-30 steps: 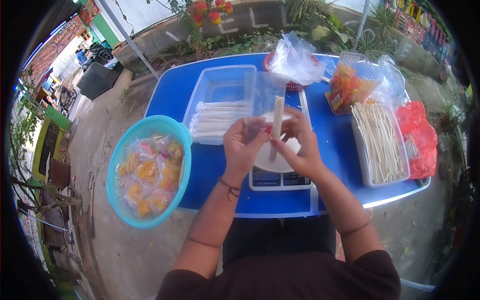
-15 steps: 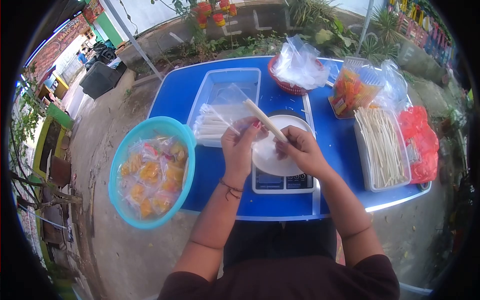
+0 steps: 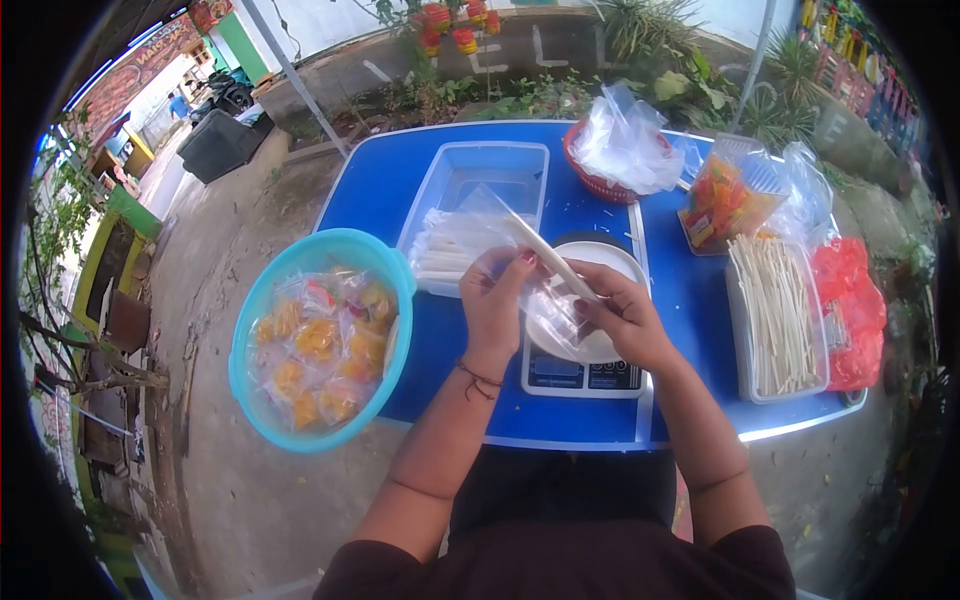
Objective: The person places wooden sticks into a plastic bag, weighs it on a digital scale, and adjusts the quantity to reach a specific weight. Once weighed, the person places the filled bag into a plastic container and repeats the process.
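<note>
My left hand [image 3: 495, 305] pinches a clear plastic bag [image 3: 489, 212] near its side, over the table's middle. A bundle of pale thin sticks [image 3: 553, 258] slants across the bag, its lower end gripped between the thumb and fingers of my right hand [image 3: 628, 315]. More of the clear plastic hangs down between both hands. Below them is a digital kitchen scale [image 3: 585, 377] with a round white plate [image 3: 622, 262] on top. Behind my left hand, a translucent tray [image 3: 484, 155] contains several wrapped white stick packs [image 3: 440, 255].
A turquoise basin [image 3: 243, 375] of bagged yellow snacks stands left. On the right are a box of loose sticks [image 3: 775, 320] and a red plastic bag [image 3: 850, 310]. A red basket [image 3: 600, 188] of clear bags and a container of colourful packets [image 3: 715, 205] stand behind.
The stick bundle tilts more steeply and overlaps the plastic bag further. Clear plastic now hangs lower between my hands. The whole view has shifted slightly, moving the table rightward.
</note>
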Demonstrator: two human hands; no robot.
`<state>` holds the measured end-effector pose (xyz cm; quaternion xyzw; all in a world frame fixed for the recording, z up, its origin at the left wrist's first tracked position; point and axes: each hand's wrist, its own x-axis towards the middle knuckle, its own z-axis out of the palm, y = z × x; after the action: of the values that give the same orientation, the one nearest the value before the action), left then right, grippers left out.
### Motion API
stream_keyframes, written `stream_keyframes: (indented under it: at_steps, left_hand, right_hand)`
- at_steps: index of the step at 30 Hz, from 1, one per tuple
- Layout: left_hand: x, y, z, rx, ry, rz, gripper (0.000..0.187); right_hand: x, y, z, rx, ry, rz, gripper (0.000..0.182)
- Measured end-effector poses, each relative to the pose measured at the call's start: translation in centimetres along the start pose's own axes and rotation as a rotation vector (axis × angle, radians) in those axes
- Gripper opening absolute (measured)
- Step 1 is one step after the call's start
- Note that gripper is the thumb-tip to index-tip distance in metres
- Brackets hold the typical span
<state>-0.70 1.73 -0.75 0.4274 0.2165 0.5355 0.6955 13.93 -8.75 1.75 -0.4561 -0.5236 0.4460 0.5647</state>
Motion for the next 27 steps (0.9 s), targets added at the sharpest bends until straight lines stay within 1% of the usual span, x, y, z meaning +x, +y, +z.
stream_keyframes:
  at_steps: [4, 7, 9, 10, 12, 15, 19, 21, 24, 27]
  left_hand:
    - [0.1, 0.2, -0.1, 0.005, -0.008, -0.035, 0.014]
    - [0.0, 0.2, -0.1, -0.007, -0.011, -0.020, 0.016]
    - [0.0, 0.2, 0.1, 0.019, -0.005, 0.034, 0.017]
    - [0.0, 0.2, 0.2, 0.031, -0.002, 0.061, 0.018]
    - [-0.1, 0.3, 0.2, 0.071, 0.017, 0.032, 0.018]
    - [-0.2, 0.7, 0.4, 0.065, 0.025, 0.026, 0.019]
    - [-0.1, 0.5, 0.5, 0.006, 0.034, 0.026, 0.020]
    - [-0.1, 0.6, 0.4, 0.012, 0.033, -0.012, 0.021]
    - [-0.1, 1.0, 0.6, -0.013, 0.034, -0.063, 0.023]
    - [0.0, 1.0, 0.5, -0.079, -0.017, -0.074, 0.025]
  right_hand:
    - [-0.1, -0.3, -0.1, -0.003, -0.003, 0.056, 0.048]
    - [-0.2, -0.3, -0.2, 0.010, 0.009, 0.066, 0.046]
    - [-0.2, -0.1, -0.5, 0.016, 0.012, 0.080, 0.046]
    - [-0.2, 0.0, -0.7, 0.018, 0.007, 0.074, 0.047]
    - [-0.2, 0.3, -1.0, 0.023, -0.004, 0.060, 0.050]
    - [-0.3, -0.4, -0.4, -0.070, 0.029, 0.004, 0.055]
    - [-0.3, -0.1, -0.3, -0.325, 0.043, -0.164, 0.060]
    - [-0.3, 0.2, -0.4, -0.470, 0.059, -0.262, 0.063]
    - [-0.4, 0.1, -0.1, -0.661, 0.110, -0.267, 0.057]
    - [-0.1, 0.6, -0.2, -0.839, 0.165, -0.403, 0.057]
